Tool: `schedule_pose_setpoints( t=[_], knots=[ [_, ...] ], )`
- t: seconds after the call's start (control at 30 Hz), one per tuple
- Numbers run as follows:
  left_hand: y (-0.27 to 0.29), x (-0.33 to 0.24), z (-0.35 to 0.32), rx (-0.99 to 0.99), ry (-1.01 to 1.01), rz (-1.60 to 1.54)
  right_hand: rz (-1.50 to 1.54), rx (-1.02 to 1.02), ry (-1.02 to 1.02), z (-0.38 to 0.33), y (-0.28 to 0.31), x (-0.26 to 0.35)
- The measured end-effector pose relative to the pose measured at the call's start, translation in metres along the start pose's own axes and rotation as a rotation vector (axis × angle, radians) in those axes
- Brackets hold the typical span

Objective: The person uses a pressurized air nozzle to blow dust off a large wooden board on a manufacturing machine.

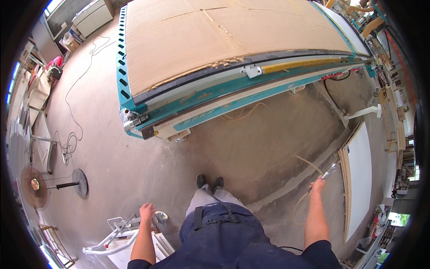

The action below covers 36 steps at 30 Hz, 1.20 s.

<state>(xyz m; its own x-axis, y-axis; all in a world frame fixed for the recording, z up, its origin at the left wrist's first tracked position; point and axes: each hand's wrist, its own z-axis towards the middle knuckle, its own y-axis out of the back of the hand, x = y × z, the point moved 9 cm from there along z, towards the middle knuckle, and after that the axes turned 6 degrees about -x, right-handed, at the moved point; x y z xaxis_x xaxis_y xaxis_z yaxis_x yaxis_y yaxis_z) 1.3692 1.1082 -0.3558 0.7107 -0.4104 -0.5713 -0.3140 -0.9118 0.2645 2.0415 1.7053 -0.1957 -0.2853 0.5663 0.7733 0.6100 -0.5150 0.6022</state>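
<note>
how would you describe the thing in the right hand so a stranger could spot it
Start at the big teal machine table covered with brown board, then go right across the concrete floor to the white panel standing on edge. Beside it, the right hand holds a slim metallic nozzle tool, the only thing trailing a thin yellowish hose.

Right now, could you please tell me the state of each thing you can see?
right hand: shut on a thin metal nozzle, hose trailing
left hand: open, above a white metal frame
brown board: flat on the teal machine
pedestal fan: lying sideways on floor
</note>
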Motion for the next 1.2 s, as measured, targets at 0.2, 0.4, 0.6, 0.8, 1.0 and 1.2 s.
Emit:
schedule_pose_setpoints(
  t=[0.2,0.4,0.6,0.8,1.0,1.2],
  knots=[
    [-0.108,-0.012,-0.05,0.223,-0.21,0.453,-0.344,0.508,0.487,0.001,-0.01,0.055],
    [-0.155,-0.038,-0.103,0.369,-0.445,0.643,0.362,1.076,-0.201,-0.122,-0.034,0.087],
    [-0.145,-0.081,-0.11,0.351,-0.528,0.654,0.326,1.287,0.139,-0.245,-0.049,0.132],
    [-0.237,-0.273,-0.293,0.349,-1.53,0.554,0.074,1.041,1.093,-0.356,-0.031,0.189],
    [-0.27,-0.273,-0.319,1.2,-1.2,0.157,-0.134,1.085,1.223,-0.504,-0.055,0.171],
    [-0.263,-0.265,-0.334,1.313,-0.984,0.267,0.002,0.604,1.371,-0.56,-0.029,0.132]
  ],
)
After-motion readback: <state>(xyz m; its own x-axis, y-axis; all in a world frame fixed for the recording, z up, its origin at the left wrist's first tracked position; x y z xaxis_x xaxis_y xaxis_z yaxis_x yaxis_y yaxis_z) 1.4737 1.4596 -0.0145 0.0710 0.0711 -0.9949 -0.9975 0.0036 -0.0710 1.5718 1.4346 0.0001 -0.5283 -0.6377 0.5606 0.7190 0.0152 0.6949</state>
